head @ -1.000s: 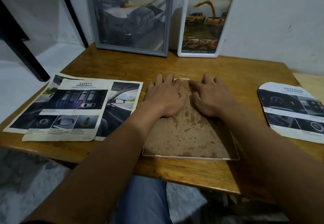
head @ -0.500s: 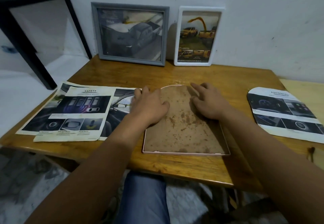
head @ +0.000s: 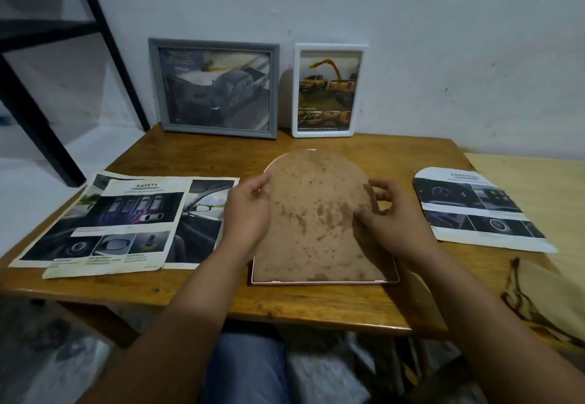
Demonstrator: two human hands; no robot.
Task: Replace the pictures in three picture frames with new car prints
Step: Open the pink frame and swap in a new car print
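Backing board (head: pixel 316 214) of the arched pink frame (head: pixel 326 282) is the piece in play: brown, stained, arch-topped, its far end raised off the frame while its near edge sits down inside the frame's lower rim. In the head view, the left hand (head: pixel 248 214) pinches the board's left edge with thumb on top, and the right hand (head: pixel 392 220) is clamped on its right edge, fingers curled around it. The two hands stand apart, one on each side, with the board between them.

To do this step well, I judge the board should be raised evenly from both sides and tipped up from the far end, so it does not bend or catch in the rim. What lies beneath it is hidden.

The frame lies face down at the middle of the worktop (head: pixel 202 289), near its front edge. An arch-cut car print (head: pixel 474 207) lies well to the right of the right hand. Rectangular prints (head: pixel 126 223) lie just beside the left hand. A grey frame (head: pixel 215 87) and a white frame (head: pixel 327 90) lean on the wall behind.
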